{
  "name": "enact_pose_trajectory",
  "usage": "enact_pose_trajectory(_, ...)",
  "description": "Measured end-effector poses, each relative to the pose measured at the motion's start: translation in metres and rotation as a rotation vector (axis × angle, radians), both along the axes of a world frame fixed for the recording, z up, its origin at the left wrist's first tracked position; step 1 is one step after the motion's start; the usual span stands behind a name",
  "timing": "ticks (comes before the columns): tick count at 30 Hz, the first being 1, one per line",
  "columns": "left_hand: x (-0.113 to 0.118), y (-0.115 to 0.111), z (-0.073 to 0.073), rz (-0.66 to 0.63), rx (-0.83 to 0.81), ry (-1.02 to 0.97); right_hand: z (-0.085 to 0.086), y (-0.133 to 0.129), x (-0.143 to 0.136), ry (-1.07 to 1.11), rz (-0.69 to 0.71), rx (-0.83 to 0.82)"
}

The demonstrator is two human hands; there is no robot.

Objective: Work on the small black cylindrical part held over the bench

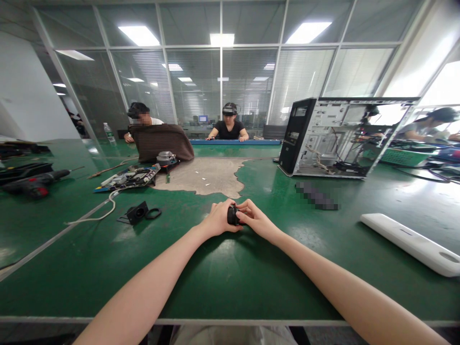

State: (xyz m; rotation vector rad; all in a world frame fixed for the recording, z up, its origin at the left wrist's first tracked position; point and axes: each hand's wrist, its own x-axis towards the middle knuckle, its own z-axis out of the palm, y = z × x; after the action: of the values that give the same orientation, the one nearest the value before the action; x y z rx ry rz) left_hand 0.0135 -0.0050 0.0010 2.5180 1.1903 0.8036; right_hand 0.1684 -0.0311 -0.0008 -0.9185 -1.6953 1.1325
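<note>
A small round black part (233, 215) is between my two hands, just above the green table (230, 278). My left hand (218, 219) wraps around its left side, thumb below and fingers above. From the right, my right hand (251, 218) grips the same part with thumb and fingertips. What the part is exactly cannot be made out. To the left on the table lie a black square piece with a round opening (137, 213) and a black ring (153, 213).
Open computer case (300, 139) at back right, white elongated object (409, 242) at right, dark pixelated object (318, 196) nearer the middle. Circuit board (129, 177), white cable (113, 203) and power drill (36, 184) on the left. Several people sit beyond the table.
</note>
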Motion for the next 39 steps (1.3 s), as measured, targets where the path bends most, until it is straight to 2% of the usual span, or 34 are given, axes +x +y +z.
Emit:
enact_pose_trajectory(6, -0.0001, 0.0004, -0.0002, 0.0, 0.01, 0.011, -0.0052, 0.0059, 0.002, -0.061, -0.057, 0.004)
enact_pose_trajectory(13, 0.0, -0.0008, 0.0004, 0.01, 0.0, 0.0, 0.0033, -0.0011, 0.0031, 0.005, 0.055, -0.002)
enact_pose_trajectory(23, -0.001, 0.0014, -0.0018, -0.013, 0.03, 0.008, -0.006, 0.0053, 0.0025, -0.007, -0.013, -0.029)
enact_pose_trajectory(29, -0.0013, 0.0017, -0.0023, -0.007, 0.027, 0.008, 0.001, 0.0002, 0.0041, 0.021, 0.064, 0.016)
enact_pose_trajectory(39, -0.0008, 0.0015, -0.0018, -0.009, 0.032, 0.015, -0.0063, 0.0059, 0.0021, -0.026, -0.018, -0.001)
